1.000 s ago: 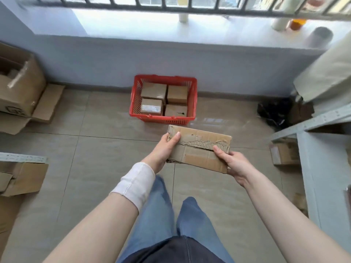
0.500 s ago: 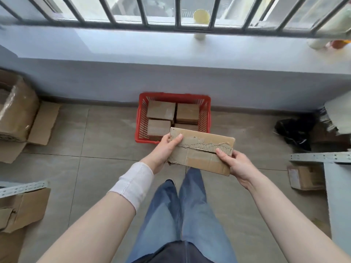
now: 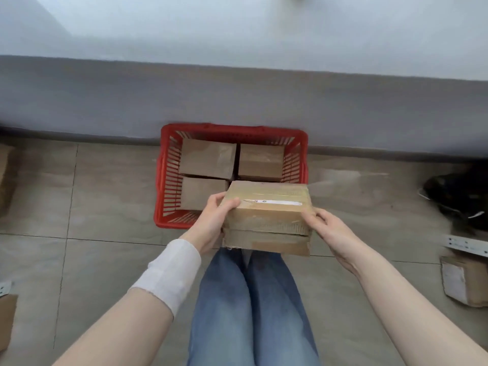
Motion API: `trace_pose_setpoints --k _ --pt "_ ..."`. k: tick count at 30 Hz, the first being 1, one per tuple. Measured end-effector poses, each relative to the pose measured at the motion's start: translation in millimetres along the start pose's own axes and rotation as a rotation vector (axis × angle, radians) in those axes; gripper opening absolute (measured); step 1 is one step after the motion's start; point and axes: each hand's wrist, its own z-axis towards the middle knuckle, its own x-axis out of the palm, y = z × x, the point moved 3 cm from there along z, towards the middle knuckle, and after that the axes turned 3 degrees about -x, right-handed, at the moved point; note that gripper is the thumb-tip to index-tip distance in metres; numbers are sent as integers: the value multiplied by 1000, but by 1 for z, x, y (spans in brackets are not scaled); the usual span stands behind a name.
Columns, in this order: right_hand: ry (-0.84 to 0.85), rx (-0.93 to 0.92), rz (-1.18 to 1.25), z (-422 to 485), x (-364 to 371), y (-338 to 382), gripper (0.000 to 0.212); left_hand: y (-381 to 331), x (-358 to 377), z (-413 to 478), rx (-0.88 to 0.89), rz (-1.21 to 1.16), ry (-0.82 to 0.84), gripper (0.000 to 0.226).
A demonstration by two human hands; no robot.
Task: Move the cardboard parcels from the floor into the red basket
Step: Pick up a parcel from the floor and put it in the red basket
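I hold a taped cardboard parcel (image 3: 266, 215) with both hands over the near right corner of the red basket (image 3: 165, 180). My left hand (image 3: 211, 223) grips its left end, thumb on top. My right hand (image 3: 330, 231) grips its right end. The basket stands on the tiled floor against the grey wall and holds three visible cardboard parcels: back left (image 3: 207, 161), back right (image 3: 260, 162) and front left (image 3: 203, 192). The held parcel hides the basket's front right part.
Another small parcel with a white label (image 3: 464, 281) lies on the floor at the right edge. A black bag (image 3: 456, 196) sits by the wall to the right. Cardboard pieces (image 3: 6, 320) show at the left edge. My jeans-clad legs (image 3: 250, 307) are below the parcel.
I have stepped closer to the basket, which looks larger and nearer. The parcel has tilted flatter and moved forward over the basket's near right corner, both hands still holding its ends.
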Motion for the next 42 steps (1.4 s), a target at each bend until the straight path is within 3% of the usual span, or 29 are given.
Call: trace_pose_setpoints --k 2,3,6,8,20,35,42 --pt "11 28 19 39 2 -12 93 8 -5 38 19 -21 10 44" --pt "4 42 35 57 3 -19 91 12 -7 55 30 -35 15 45" --pt "-34 62 106 107 8 -44 51 27 -11 100 61 -24 15 57" --pt "-70 67 108 131 13 -60 40 39 -11 123 80 39 23 70" --pt "-175 38 -10 197 26 -122 50 88 -6 195 128 248 -44 68" --pt "-219 103 -32 200 34 -122 48 75 5 194 188 453 -66 70" --pt "-218 149 -63 195 28 -110 57 72 3 188 98 281 -139 79"
